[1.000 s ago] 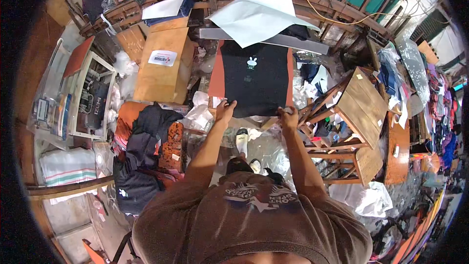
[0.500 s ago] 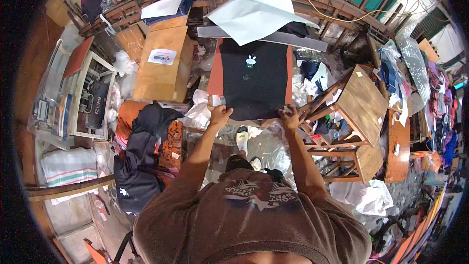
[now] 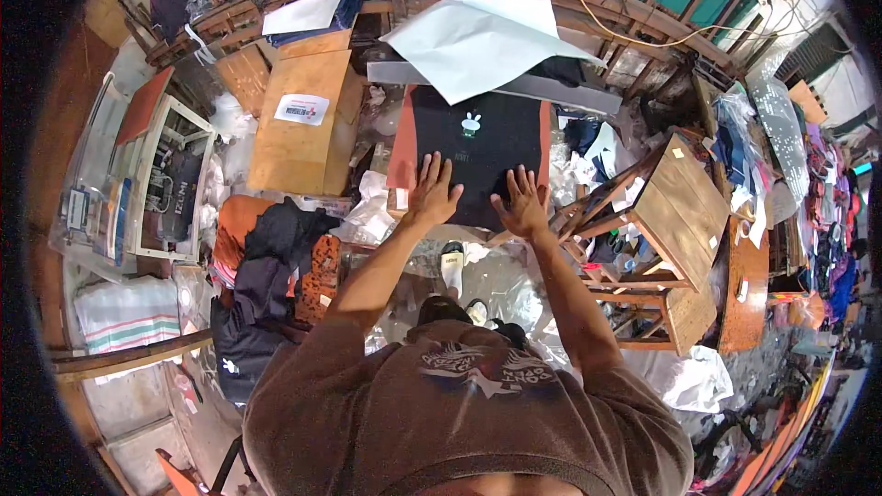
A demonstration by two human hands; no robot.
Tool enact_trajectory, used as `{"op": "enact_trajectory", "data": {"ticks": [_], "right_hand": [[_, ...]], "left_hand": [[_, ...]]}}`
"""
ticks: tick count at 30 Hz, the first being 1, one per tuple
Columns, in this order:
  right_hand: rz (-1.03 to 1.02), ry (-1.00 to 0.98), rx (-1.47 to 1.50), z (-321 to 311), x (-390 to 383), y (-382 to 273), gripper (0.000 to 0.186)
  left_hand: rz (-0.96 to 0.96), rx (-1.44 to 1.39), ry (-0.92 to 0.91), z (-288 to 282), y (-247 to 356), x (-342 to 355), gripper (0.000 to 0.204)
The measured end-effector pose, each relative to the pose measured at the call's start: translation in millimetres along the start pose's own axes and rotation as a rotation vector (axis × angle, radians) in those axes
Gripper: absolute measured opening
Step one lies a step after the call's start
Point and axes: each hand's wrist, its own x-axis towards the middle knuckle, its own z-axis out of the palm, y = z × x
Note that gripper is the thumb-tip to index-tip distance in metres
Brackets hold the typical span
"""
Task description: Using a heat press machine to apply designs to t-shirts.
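- Left hand [image 3: 432, 191] and right hand [image 3: 524, 204]: fingers spread wide, gripping nothing, flat on the black printed cloth garment [image 3: 478, 142], apparently smoothing it.
- White paper sheet [image 3: 478, 41] lies beyond the fingertips.

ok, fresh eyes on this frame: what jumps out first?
Both hands, left hand and right hand, pressed flat with fingers spread on a black garment with a small white rabbit print, laid over an orange-edged board at centre. Just above it hangs a big pale sheet of paper. Left of the garment sits a cardboard box; a wooden stool stands right.
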Motion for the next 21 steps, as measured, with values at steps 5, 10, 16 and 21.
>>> {"op": "enact_trajectory", "data": {"ticks": [5, 10, 16, 21], "right_hand": [[-0.045, 0.158, 0.436, -13, 4, 18, 0.08], [-0.017, 0.217, 0.301, -15, 50, 30, 0.074], [-0.093, 0.072, -0.155, -32, 173, 67, 0.058], [-0.041, -0.043, -0.053, -45, 218, 84, 0.057]], "left_hand": [[-0.025, -0.105, 0.243, -6, 3, 2, 0.067], [0.027, -0.235, 0.252, -13, -12, 67, 0.066], [-0.036, -0.209, 0.052, 0, -73, 184, 0.064], [-0.056, -0.194, -0.103, 24, -127, 243, 0.064]]}}
